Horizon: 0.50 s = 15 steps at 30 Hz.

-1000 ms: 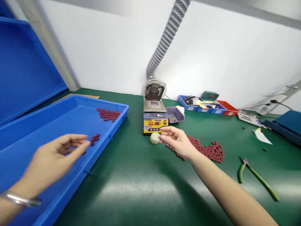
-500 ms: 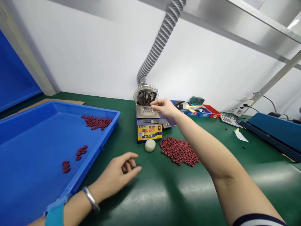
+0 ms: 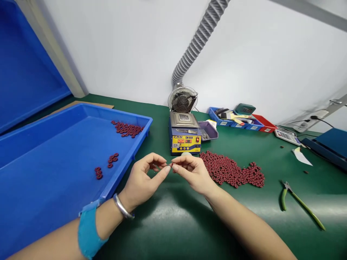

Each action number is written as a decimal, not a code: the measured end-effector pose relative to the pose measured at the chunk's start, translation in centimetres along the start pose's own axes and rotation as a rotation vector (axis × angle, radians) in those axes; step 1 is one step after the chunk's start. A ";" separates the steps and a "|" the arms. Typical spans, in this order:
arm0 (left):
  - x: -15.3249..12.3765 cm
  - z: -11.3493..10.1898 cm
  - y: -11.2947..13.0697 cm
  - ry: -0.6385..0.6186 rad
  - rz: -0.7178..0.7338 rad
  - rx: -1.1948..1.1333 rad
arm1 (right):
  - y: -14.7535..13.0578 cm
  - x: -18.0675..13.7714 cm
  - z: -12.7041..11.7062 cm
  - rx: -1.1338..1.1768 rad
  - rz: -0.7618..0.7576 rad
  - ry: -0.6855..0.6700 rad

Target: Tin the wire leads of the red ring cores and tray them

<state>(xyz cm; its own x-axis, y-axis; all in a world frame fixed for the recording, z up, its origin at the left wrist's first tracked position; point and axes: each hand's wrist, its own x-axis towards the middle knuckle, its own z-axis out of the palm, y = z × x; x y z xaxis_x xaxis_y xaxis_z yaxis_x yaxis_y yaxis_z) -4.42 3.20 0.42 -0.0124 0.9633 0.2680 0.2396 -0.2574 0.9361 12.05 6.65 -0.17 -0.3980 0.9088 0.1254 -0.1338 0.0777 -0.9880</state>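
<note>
Two hands, one small red ring [image 3: 171, 164]. The ring sits where our fingertips meet, mostly covered by them. Right hand [image 3: 193, 175] pinches it, thumb to index; left hand [image 3: 143, 180] has thumb and index tips right up against it, but we can't tell if they grip. Any fine detail on the ring is hidden.

Our take on working it: let the right hand anchor, the left make small adjustments. Light pinch, tips only, so the ring stays visible and doesn't roll. Keep it low over the surface [image 3: 173, 234] so a drop doesn't travel.

Watch the clutter. Pile of red rings [image 3: 227, 168] is just right of our right hand; a loose forearm could scatter it. Small round pot [image 3: 186, 154] is partly hidden right behind the right-hand fingers. Yellow-fronted unit [image 3: 185, 141] with lit digits stands beyond both hands; we'd treat its top as hot. Blue tray [image 3: 67, 151], holding more rings, is left of our left hand.
</note>
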 end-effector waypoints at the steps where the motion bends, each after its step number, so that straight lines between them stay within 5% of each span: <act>1: 0.0 0.0 0.0 -0.023 0.006 0.014 | 0.1 -0.2 0.0 0.017 0.006 0.007; 7: 0.0 0.2 0.4 -0.092 0.037 0.084 | 0.6 -0.9 0.4 0.103 0.038 0.040; 15: 0.3 0.5 0.5 0.313 -0.090 0.009 | 1.7 -1.4 1.8 0.231 0.010 0.200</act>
<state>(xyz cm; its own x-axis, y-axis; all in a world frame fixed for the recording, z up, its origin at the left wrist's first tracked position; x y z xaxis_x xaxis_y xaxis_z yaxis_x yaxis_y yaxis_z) -3.85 3.38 0.81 -0.3318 0.9115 0.2431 0.2329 -0.1706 0.9574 10.74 4.72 -1.85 -0.2167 0.9735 0.0732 -0.3425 -0.0056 -0.9395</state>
